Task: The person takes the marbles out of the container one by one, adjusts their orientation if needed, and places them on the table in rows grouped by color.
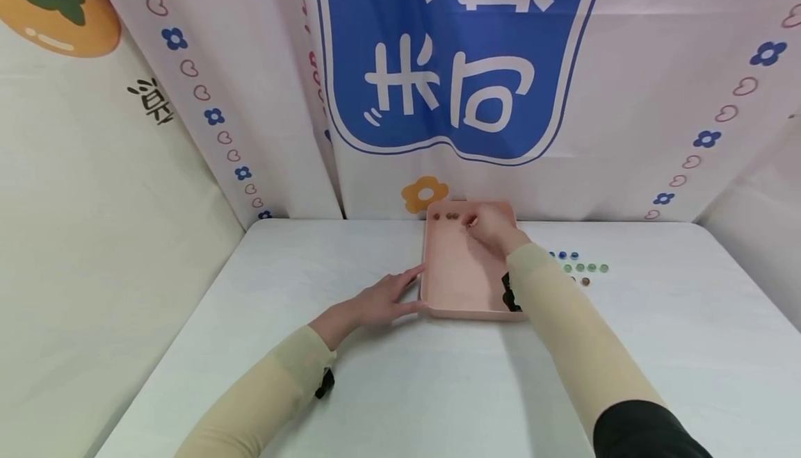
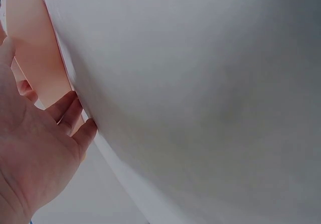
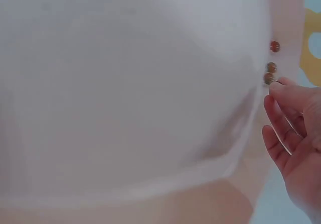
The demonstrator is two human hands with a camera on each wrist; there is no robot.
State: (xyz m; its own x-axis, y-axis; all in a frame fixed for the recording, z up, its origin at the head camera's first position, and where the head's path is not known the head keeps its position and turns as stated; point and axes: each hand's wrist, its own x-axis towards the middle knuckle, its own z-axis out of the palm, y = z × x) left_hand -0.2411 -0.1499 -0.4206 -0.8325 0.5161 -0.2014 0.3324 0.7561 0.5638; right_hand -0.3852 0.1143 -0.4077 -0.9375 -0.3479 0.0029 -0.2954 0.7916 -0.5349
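A shallow pink rectangular tray lies on the white table against the back curtain. My left hand rests beside it, with extended fingertips touching its left side wall. Inside the tray, at the far edge, my right hand has its thumb and index finger pinched at a small brown glass marble; the fingertips partly cover what lies between them. Close beside are another brown marble and, a little apart, a reddish-brown marble. The right forearm hides the tray's right side.
To the right of the tray, rows of small marbles lie on the table: blue marbles, several green marbles and brown marbles. A printed curtain hangs directly behind the table and tray.
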